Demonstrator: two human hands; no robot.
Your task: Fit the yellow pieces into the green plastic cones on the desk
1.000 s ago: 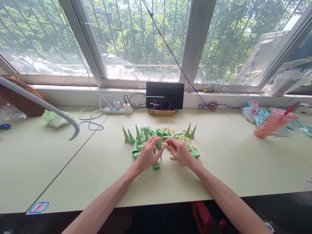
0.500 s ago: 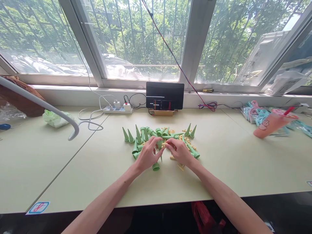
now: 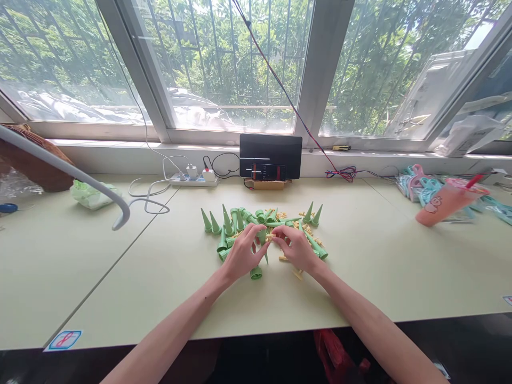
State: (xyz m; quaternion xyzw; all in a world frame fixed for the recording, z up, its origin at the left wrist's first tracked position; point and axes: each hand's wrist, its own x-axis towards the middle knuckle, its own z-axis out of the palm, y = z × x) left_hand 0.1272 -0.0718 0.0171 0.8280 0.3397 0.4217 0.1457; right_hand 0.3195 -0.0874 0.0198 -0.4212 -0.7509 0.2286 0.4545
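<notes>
Between the thumb and fingers of my left hand (image 3: 246,249) is a green plastic spike (image 3: 262,238), its pointed end down. My right hand (image 3: 296,248) pinches a small yellow plastic piece (image 3: 269,237) against the side of that spike, near its wide end. Whether the piece sits in the spike or only touches it, I cannot tell. A short green cap (image 3: 256,273) rests on the table just in front of my left hand. More green spikes (image 3: 227,221) stand and lie behind both hands, with loose yellow pieces (image 3: 303,230) among them.
At the back of the table (image 3: 160,288), a phone (image 3: 268,172) leans on a dark tablet (image 3: 272,149). A power strip (image 3: 194,180) with cables lies left of them. On the right stands a tilted drink cup (image 3: 448,202) beside bagged pastel items (image 3: 420,184).
The tip of the held spike has swung slightly to the right. Both hands stay almost in place, and the other pieces have not moved.
</notes>
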